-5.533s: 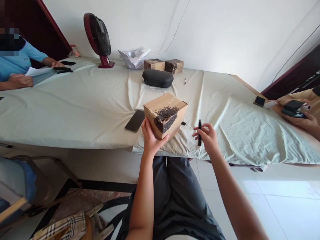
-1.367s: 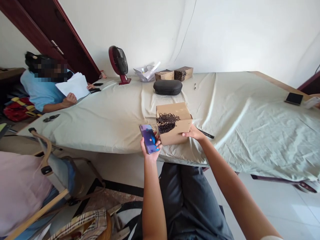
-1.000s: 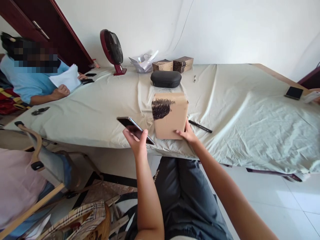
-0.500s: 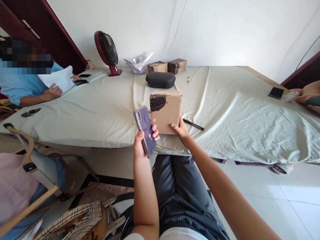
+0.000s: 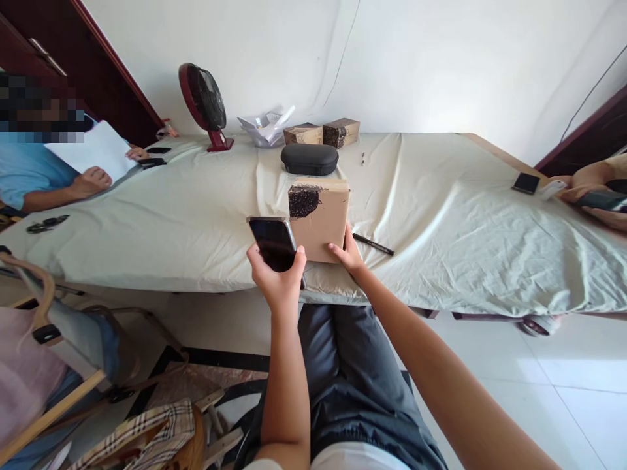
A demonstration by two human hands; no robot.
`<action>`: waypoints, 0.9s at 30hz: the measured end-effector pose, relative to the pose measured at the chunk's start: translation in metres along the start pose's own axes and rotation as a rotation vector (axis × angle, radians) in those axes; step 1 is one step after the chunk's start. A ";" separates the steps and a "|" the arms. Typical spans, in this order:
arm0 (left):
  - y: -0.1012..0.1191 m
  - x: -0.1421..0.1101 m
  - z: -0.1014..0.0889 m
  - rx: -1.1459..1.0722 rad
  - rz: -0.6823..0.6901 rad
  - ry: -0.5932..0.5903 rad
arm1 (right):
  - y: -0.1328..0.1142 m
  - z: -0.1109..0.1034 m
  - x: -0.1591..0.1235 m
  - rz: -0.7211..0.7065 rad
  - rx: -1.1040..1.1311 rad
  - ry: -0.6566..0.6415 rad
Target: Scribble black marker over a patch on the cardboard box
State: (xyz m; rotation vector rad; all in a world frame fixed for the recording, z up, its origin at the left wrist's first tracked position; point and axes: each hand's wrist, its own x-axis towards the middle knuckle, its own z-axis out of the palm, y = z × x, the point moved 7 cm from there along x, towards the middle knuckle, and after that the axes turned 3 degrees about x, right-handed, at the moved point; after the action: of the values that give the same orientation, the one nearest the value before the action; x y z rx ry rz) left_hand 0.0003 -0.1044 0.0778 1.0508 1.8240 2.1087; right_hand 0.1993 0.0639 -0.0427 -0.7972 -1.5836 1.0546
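Note:
My left hand (image 5: 280, 277) is closed around a smartphone (image 5: 272, 243), its dark screen turned up toward me. My right hand (image 5: 349, 253) grips the lower right edge of a cardboard box (image 5: 318, 225), thumb on the front face and the other fingers hidden behind it. Black scribbled ink covers the box's upper left corner. The box stands upright at the table's near edge, just right of the phone. A black marker (image 5: 373, 244) lies beside my right hand. Behind the box rests a black zip case (image 5: 309, 159).
On the cloth-covered table (image 5: 450, 241), two more cardboard boxes (image 5: 341, 133), a plastic basket (image 5: 264, 130) and a red fan (image 5: 203, 104) stand at the back. A person at the left holds paper (image 5: 93, 151). Another person's hands are at the right, near a dark phone (image 5: 526, 183).
My left hand has turned the phone over, from its back showing to its screen showing. My right hand keeps its hold on the box. The view has shifted slightly.

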 end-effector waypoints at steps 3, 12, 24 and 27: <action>0.001 0.001 -0.003 0.045 0.016 0.006 | -0.001 -0.003 0.000 -0.008 0.003 0.049; 0.001 -0.003 0.000 0.089 0.088 -0.021 | -0.006 -0.002 0.002 -0.024 -0.025 0.053; -0.051 0.030 0.005 0.619 -0.040 -0.149 | -0.005 -0.002 0.000 0.007 0.002 0.060; -0.090 0.052 0.016 0.857 -0.178 -0.266 | -0.003 -0.002 0.001 0.013 -0.021 0.058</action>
State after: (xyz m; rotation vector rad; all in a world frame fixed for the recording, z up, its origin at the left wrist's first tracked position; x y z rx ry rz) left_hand -0.0574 -0.0416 0.0156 1.1668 2.5914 0.9898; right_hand 0.2015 0.0640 -0.0394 -0.8469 -1.5444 1.0167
